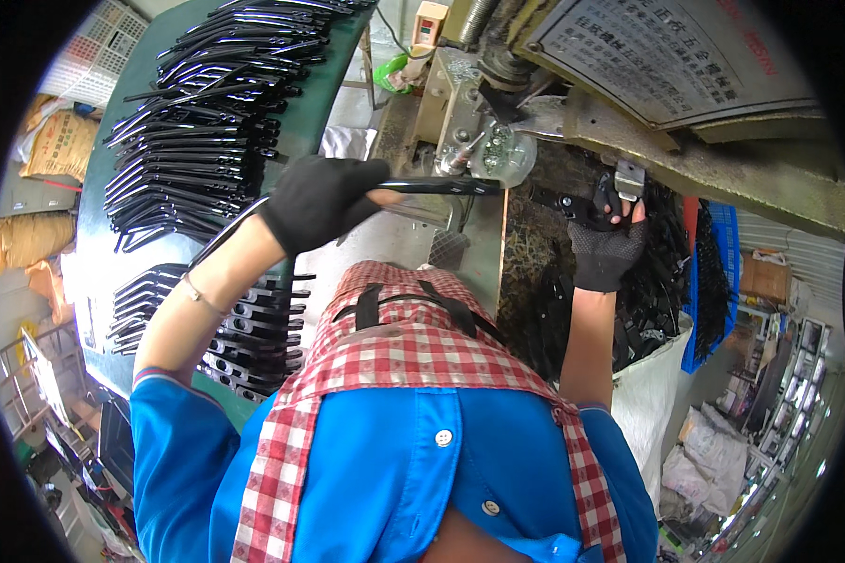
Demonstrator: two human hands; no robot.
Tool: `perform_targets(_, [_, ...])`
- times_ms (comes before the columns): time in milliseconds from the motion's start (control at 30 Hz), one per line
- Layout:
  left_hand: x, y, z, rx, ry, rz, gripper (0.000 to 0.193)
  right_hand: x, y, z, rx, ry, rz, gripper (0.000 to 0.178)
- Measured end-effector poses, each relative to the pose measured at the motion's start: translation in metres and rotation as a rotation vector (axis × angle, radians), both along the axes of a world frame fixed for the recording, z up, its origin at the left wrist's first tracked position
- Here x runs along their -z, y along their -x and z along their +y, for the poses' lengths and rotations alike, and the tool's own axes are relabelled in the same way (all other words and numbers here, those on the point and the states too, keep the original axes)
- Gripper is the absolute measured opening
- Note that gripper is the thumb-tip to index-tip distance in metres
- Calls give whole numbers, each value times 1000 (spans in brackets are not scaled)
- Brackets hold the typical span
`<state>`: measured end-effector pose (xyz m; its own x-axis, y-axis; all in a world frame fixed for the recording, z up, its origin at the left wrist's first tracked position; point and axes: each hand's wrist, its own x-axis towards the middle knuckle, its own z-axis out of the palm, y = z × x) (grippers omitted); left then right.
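My left hand (333,205), in a black glove with bare fingertips, is closed around a long, glossy black bent tube (441,186). The tube's front end points right toward the machine, and its rear part runs back beside my left wrist. On the right, my gloved right hand (610,246) is closed on a small black part (568,203) with a round hole or rivet. That part lies close to the tube's end, with a gap between them. Just beyond my right fingertips is a metal block (630,178) under the machine head. The fingers partly hide the small part.
Rows of similar black tubes (197,141) cover the green table (300,122) at left. A clear dish of small hardware (505,155) sits by the machine (685,66). At right, a white sack (650,385) holds black parts, beside a blue crate (723,281).
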<state>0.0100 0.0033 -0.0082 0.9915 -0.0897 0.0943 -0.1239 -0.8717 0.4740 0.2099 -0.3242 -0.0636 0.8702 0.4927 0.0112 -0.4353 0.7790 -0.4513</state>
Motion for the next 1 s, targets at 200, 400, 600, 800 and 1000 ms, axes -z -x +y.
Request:
perform_targets(200, [0,-12,-12,1,76,-46,29,-42,24,32,-27,-71,-37,23])
perform_targets(400, [0,-4,-6,16,63,122,34,-37,27,39,4,4,-65,26])
perform_targets(600, [-5,1,-6,38,111,126,34,-40,35,45,43,-21,71,23])
perform_targets(800, [-13,-7,-9,37,-138,115,31,-36,50,67,-50,-148,57,27])
perform_targets(1000, [0,-3,-6,42,-201,6,30,-27,64,68,-59,5,148,27])
